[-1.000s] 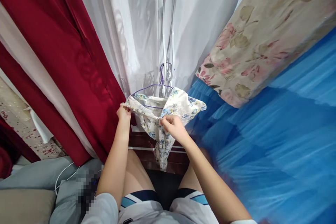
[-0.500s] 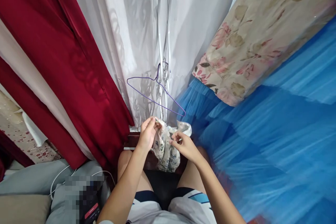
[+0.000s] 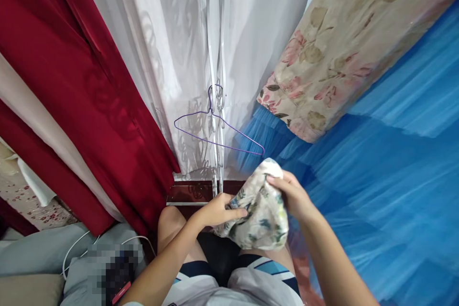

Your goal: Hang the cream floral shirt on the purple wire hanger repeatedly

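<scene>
Both hands grip a pale floral cloth garment (image 3: 263, 215), bunched above my lap; its exact kind cannot be made out. My left hand (image 3: 220, 210) pinches its left side, the thumb lying over the fabric. At the upper right of the cloth, my right hand (image 3: 289, 190) is closed with the thumb on top and the fingers behind. Just beyond the cloth, a purple wire hanger (image 3: 229, 146) hangs by its hook from a white metal stand (image 3: 211, 57), with nothing on it.
Red curtains (image 3: 89, 86) hang on the left, and white curtains (image 3: 172, 48) behind the stand. To the right are a floral fabric (image 3: 315, 67) and blue tulle (image 3: 387, 177). Grey cushions (image 3: 43, 244), a white cable (image 3: 70, 253) and a partly blurred dark device (image 3: 120, 277) lie lower left.
My right hand has moved right and spread the garment wider. My left hand has come lower and taken a new hold. The hanger has swung slightly.
</scene>
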